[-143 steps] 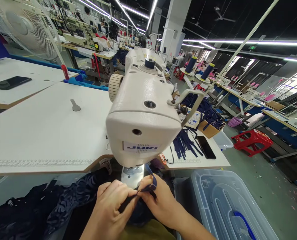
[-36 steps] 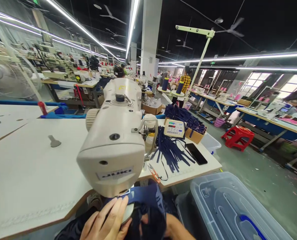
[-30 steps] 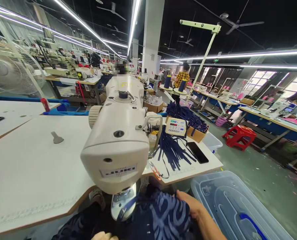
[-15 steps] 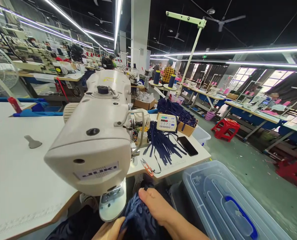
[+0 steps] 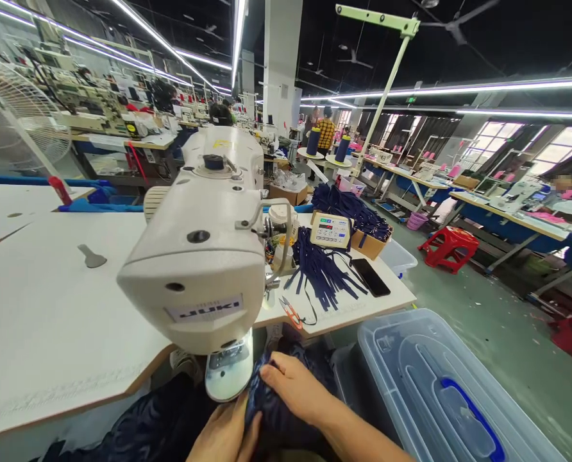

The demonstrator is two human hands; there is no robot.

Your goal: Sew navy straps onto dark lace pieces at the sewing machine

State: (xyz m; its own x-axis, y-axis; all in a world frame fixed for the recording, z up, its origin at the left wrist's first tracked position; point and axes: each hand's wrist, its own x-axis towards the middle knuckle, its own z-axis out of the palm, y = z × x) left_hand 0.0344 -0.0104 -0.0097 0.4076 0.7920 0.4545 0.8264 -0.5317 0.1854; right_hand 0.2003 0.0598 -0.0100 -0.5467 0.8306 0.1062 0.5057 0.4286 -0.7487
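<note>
Dark blue patterned fabric point(image 5: 279, 417) hangs bunched beside the rounded end of the sewing machine's bed point(image 5: 228, 375). My right hand point(image 5: 295, 388) grips its upper edge, thumb on top and fingers folded round it. Lower and to the left, my left hand point(image 5: 228, 430) pinches the same fabric just below the tip of the bed; part of that hand runs out of the frame. The white sewing machine head point(image 5: 194, 256) stands over the bed. Its needle area is mostly hidden from this side.
Orange-handled thread snips point(image 5: 292, 313), navy strips point(image 5: 322, 273), a phone point(image 5: 371, 277) and a control panel point(image 5: 331, 230) lie on the right tabletop. A lidded plastic bin point(image 5: 440, 385) stands to the right. A grey metal piece point(image 5: 92, 256) rests on the left tabletop point(image 5: 50, 321).
My view has shifted, so the scene sits further right. My left hand has come up along the fabric, closer to the bed's tip. Both hands keep hold of the fabric.
</note>
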